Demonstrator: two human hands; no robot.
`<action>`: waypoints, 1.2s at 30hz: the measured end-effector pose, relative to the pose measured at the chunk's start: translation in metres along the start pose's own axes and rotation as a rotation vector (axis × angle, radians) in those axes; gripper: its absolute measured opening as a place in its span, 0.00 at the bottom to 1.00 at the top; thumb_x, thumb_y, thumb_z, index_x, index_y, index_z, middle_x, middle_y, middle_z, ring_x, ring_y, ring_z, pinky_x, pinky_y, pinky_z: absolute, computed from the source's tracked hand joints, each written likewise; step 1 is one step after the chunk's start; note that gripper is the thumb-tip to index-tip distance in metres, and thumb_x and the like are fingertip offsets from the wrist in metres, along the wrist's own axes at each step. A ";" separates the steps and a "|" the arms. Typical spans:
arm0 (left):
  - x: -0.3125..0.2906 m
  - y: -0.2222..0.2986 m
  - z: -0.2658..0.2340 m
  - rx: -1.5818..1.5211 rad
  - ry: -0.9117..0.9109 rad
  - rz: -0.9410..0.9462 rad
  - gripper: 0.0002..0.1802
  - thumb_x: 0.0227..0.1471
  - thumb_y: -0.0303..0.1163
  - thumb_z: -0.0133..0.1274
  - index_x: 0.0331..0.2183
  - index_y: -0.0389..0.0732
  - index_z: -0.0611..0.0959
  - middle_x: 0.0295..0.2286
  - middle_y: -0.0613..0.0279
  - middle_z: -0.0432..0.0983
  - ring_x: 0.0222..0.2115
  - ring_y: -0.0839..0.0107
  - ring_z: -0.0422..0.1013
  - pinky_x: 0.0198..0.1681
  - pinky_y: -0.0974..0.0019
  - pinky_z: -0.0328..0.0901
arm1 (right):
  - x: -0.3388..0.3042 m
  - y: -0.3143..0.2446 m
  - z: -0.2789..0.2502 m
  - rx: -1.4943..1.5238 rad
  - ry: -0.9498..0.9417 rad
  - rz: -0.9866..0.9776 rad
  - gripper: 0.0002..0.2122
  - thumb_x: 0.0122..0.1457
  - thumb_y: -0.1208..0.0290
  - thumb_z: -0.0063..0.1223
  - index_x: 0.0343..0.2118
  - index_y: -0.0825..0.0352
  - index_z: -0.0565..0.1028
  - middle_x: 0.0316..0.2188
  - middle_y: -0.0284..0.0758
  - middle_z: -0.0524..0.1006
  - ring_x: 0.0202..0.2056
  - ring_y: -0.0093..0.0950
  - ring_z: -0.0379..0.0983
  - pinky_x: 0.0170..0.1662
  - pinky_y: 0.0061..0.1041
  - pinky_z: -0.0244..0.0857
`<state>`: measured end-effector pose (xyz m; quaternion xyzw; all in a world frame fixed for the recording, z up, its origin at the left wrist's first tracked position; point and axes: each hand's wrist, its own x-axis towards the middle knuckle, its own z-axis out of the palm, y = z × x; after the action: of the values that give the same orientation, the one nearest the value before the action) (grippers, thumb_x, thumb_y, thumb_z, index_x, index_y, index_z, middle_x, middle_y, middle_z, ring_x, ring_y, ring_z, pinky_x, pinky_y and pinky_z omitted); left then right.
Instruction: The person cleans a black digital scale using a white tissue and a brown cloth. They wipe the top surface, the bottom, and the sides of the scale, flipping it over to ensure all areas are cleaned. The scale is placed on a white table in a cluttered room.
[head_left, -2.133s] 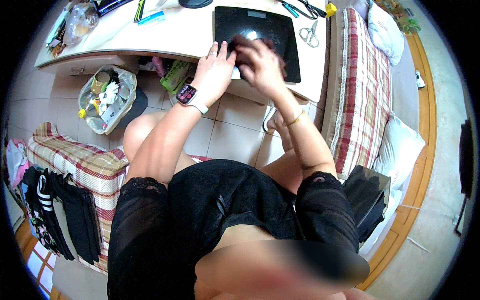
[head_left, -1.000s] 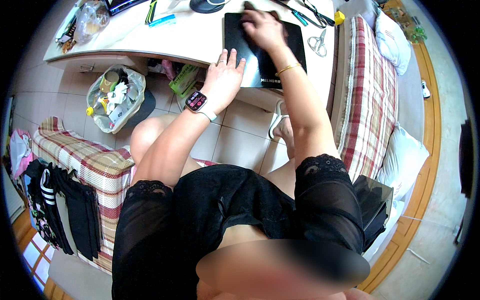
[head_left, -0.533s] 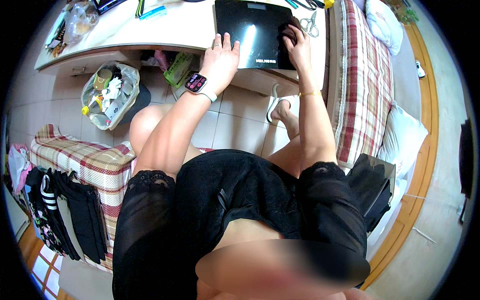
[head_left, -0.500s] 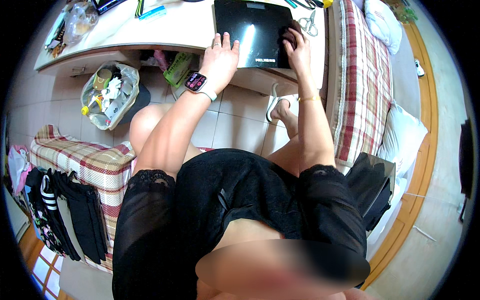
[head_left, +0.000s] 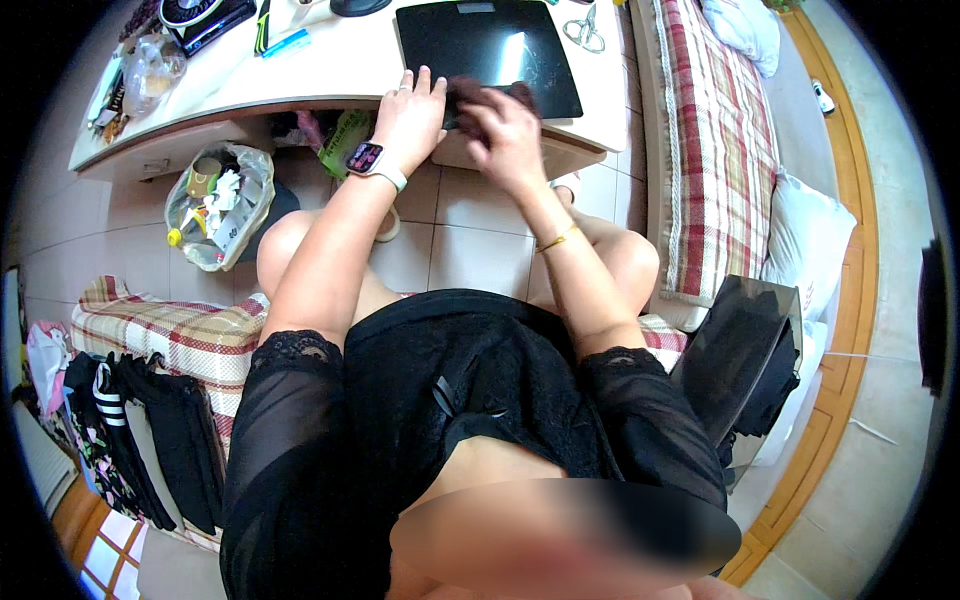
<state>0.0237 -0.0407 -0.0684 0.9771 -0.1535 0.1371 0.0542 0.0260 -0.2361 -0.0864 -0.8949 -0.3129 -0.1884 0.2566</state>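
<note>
A black glossy bathroom scale [head_left: 478, 50] with a small display window lies on the white table. My left hand [head_left: 408, 115] rests at its near left edge, fingers stretched out, with a watch on the wrist. My right hand [head_left: 507, 140] is bent round a dark brown cloth [head_left: 522, 95] and presses it on the near edge of the scale. Motion blurs the right fingers a little, and part of the cloth is hidden beneath them. A pair of scissors [head_left: 584, 30] lies to the right of the scale.
A bin [head_left: 222, 205] lined with a clear bag and full of rubbish stands below the table at left. A clear plastic bag [head_left: 155, 72] and a blue item [head_left: 287, 44] lie on the tabletop. At right is a plaid-covered sofa [head_left: 705, 150]. Trousers [head_left: 170, 440] hang at lower left.
My right hand has swept the cloth from the scale's right side leftward to its near edge, close to my left hand. The whole view has shifted slightly.
</note>
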 end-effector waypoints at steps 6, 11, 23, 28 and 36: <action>0.000 0.007 0.015 0.083 0.031 -0.020 0.45 0.38 0.37 0.72 0.57 0.35 0.73 0.58 0.38 0.67 0.56 0.45 0.68 0.55 0.54 0.69 | 0.004 0.088 -0.040 -0.089 0.224 0.480 0.19 0.50 0.64 0.61 0.48 0.58 0.80 0.47 0.45 0.76 0.51 0.46 0.71 0.59 0.39 0.62; 0.013 0.025 0.024 0.107 0.112 -0.086 0.32 0.45 0.30 0.62 0.53 0.32 0.75 0.55 0.35 0.69 0.54 0.41 0.69 0.55 0.54 0.69 | 0.021 0.150 -0.067 0.654 0.250 0.876 0.22 0.57 0.60 0.58 0.48 0.72 0.77 0.42 0.43 0.81 0.43 0.31 0.76 0.47 0.29 0.69; -0.001 -0.009 -0.006 -0.050 0.203 -0.013 0.43 0.46 0.27 0.63 0.63 0.42 0.66 0.54 0.33 0.69 0.53 0.43 0.71 0.53 0.53 0.70 | 0.044 0.027 -0.122 1.149 0.403 0.636 0.17 0.64 0.67 0.52 0.52 0.70 0.74 0.47 0.37 0.76 0.47 0.26 0.72 0.53 0.25 0.65; -0.002 -0.012 -0.048 -0.328 0.232 -0.020 0.38 0.48 0.28 0.62 0.62 0.48 0.70 0.52 0.43 0.74 0.49 0.49 0.74 0.49 0.56 0.72 | 0.079 0.008 -0.137 1.308 0.330 0.351 0.20 0.67 0.63 0.47 0.57 0.68 0.70 0.50 0.36 0.75 0.52 0.26 0.72 0.55 0.26 0.66; -0.014 -0.007 -0.054 -1.270 0.194 -0.214 0.21 0.56 0.35 0.59 0.44 0.27 0.80 0.35 0.52 0.82 0.34 0.64 0.75 0.43 0.63 0.70 | 0.110 -0.035 -0.106 0.319 0.643 -0.007 0.19 0.60 0.74 0.55 0.55 0.65 0.73 0.50 0.38 0.74 0.49 0.30 0.74 0.54 0.26 0.68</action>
<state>0.0002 -0.0218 -0.0213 0.7480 -0.1008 0.1009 0.6482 0.0651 -0.2230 0.0647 -0.7375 -0.2448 -0.4098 0.4778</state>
